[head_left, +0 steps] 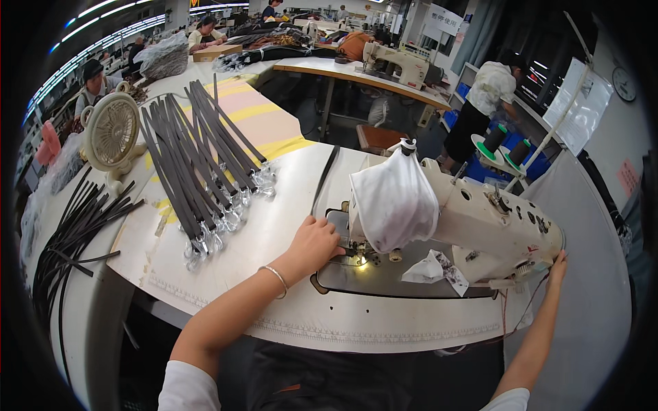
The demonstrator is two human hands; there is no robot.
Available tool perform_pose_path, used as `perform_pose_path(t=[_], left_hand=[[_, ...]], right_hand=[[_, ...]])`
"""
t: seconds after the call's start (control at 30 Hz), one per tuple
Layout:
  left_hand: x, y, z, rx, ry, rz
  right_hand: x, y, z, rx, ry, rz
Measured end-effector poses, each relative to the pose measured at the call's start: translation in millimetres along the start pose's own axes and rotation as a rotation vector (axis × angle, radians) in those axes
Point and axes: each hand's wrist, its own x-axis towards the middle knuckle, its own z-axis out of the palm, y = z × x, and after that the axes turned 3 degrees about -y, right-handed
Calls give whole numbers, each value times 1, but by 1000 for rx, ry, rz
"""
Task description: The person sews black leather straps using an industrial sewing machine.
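Observation:
My left hand (314, 244) is closed on a narrow black strap (325, 179) beside the needle area of a white sewing machine (490, 216). The strap runs away from my fingers across the table, its far end lying flat. A small lamp lights the metal plate (384, 279) under the needle; my fingertips and the machine head partly hide the strap's near end. At the machine's right end, my right hand (558, 266) grips the edge of the handwheel (563, 240). A white cloth (395, 198) drapes over the machine head.
Dark straps with clear-wrapped ends (199, 164) lie left of the machine. Loose black strips (68, 240) hang over the left edge near a fan (112, 131). A crumpled cloth scrap (434, 270) rests beneath the arm. Thread cones (492, 139) stand behind; other people work farther off.

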Motion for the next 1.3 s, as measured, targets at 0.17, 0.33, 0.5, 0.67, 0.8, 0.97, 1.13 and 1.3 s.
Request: perform_pose_path(t=[0.17, 0.33, 0.5, 0.67, 0.8, 0.97, 1.13, 1.3], left_hand=[[-16, 13, 11, -401, 149, -128], [-15, 15, 17, -394, 212, -72], [-15, 14, 20, -380, 211, -53], [-15, 14, 20, -389, 207, -54], [-16, 13, 20, -382, 203, -61], [-12, 13, 20, -422, 226, -51], [-12, 8, 22, -469, 225, -88], [-11, 9, 19, -451, 238, -103]], right_hand=[[-1, -2, 9, 27, 34, -17], [12, -3, -8, -93, -45, 5], [10, -3, 1, -120, -35, 8], [14, -6, -8, -203, -70, -20], [8, -6, 3, -184, -71, 15], [-2, 23, 13, -5, 202, -152], [-19, 25, 30, 203, 125, -49], [-44, 33, 52, 695, 75, 33]])
